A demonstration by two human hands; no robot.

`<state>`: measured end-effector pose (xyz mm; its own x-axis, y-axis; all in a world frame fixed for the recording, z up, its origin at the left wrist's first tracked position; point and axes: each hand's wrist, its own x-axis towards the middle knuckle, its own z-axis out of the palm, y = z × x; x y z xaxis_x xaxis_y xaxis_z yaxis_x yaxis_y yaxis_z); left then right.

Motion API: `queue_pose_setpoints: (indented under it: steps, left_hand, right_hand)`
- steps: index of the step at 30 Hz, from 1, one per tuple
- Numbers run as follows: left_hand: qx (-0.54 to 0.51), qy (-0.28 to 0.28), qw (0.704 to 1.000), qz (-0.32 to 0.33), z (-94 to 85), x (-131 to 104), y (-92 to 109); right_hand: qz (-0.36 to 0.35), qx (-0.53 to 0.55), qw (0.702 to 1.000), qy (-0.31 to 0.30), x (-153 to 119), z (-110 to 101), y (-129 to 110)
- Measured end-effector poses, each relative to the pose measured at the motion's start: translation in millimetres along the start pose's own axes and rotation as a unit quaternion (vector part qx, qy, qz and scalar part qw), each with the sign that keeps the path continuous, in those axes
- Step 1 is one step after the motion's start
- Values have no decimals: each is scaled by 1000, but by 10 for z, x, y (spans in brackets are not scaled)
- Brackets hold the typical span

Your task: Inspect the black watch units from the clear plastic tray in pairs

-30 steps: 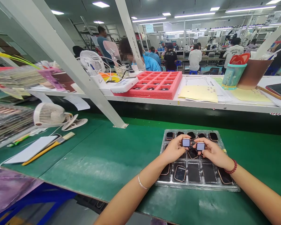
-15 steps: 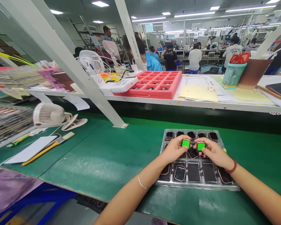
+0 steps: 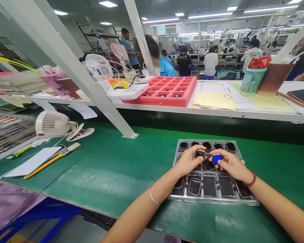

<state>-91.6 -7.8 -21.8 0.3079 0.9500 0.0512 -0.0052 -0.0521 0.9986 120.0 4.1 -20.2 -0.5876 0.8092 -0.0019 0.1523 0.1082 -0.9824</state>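
Note:
Above a clear plastic tray, my left hand is closed on a smartwatch body whose screen looks dark. Just beside it, my right hand grips a second watch body with a lit blue screen, the thumb at its lower edge. Neither watch has a strap. Several more watch bodies lie in the tray's pockets, such as one at the front left and one at the front right. Two front middle pockets show only their dark bottoms. My hands hide part of the middle row.
A white clip fan, a brush and a white card lie at the left of the green bench. On the shelf stand a red foam tray, papers and cups. A slanted white post crosses the left side.
The left watch's screen has gone from green to dark, and the right one from green to blue. My hands have hardly moved. A person in the background has shifted right.

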Motion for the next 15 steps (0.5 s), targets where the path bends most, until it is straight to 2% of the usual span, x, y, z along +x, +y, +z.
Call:
queue_pose_setpoints:
  steps: [15]
  left_hand:
    - [-4,-7,1000,-27,11,-8,58]
  right_hand:
    - [2,15,1000,7,4,-18,2]
